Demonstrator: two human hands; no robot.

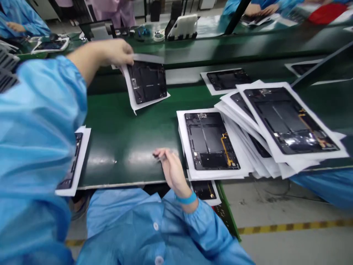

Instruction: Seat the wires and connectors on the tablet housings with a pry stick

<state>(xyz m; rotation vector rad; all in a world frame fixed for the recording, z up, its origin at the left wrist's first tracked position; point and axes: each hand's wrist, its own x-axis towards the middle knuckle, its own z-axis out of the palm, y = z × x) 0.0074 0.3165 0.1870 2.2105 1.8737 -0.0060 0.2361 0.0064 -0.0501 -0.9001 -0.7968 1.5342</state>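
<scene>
My left hand [120,52] reaches far out over the bench, its fingers closed on the upper left corner of a white sheet. A black tablet back housing [150,82] lies on that sheet, which hangs tilted above the green belt surface. My right hand [171,167], with a blue band at the wrist, is near the bench's front edge. Its thumb and fingers are pinched around something small and dark, too small to name. Just right of it lies a tablet housing with an orange flex cable [212,141] on white sheets.
A fanned stack of tablet housings on sheets [292,121] covers the right side. Another housing [73,162] lies at left, partly behind my sleeve. Farther back sits one more housing [228,79]. Below the edge is a green crate [227,213]. Co-workers sit across the bench.
</scene>
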